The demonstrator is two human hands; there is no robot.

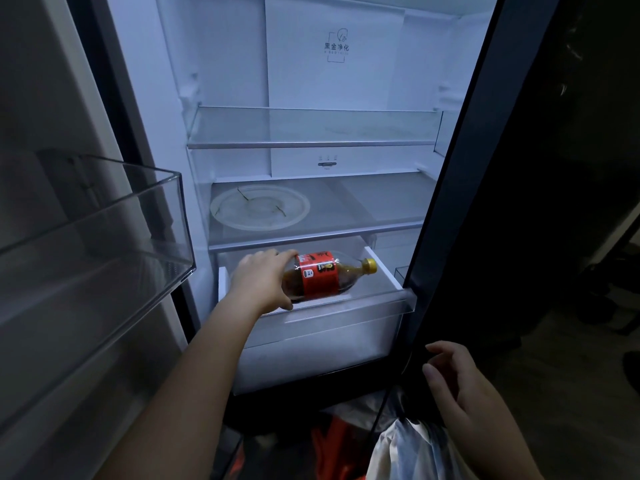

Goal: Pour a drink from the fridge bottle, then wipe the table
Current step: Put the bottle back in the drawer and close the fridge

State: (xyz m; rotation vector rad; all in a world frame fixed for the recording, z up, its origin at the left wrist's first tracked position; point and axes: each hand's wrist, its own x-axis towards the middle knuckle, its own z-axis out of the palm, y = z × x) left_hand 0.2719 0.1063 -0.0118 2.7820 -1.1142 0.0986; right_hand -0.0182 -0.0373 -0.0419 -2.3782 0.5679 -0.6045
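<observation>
Left hand (pixel 264 283) reaching forward into the open fridge (pixel 339 81), fingers wrapped over the base end of the bottle (pixel 323 276), thumb underneath. Clamped on it, by the look of the curl. Bottle lying on its side in the pulled-out clear drawer (pixel 398 296), base in the left palm, yellow cap (pixel 370 265) pointing away to the right of that hand. Brown liquid inside, red label round the middle. Whether lifted clear of the drawer floor or resting on it: cannot tell.

Right hand (pixel 460 386) lower and nearer, well apart from the left, fingers spread and loosely bent, holding nothing. Fingertips just beside the dark edge of the right-hand door (pixel 485 188); touching it or a hair short of it, not clear.

Above the left hand, a glass shelf (pixel 363 206) carrying a round translucent plate (pixel 259 207), cracked in places. Higher up, a second glass shelf (pixel 311 128), then a white back panel with printed characters.

To the left of the left forearm, the other door swung open, a clear plastic door bin (pixel 104 216) jutting toward the camera.

Below the right hand, crumpled plastic bags (pixel 408 445), whitish and grey, with something orange-red (pixel 329 441) beside them under the left forearm. Surroundings beyond the right door dark, details lost.
</observation>
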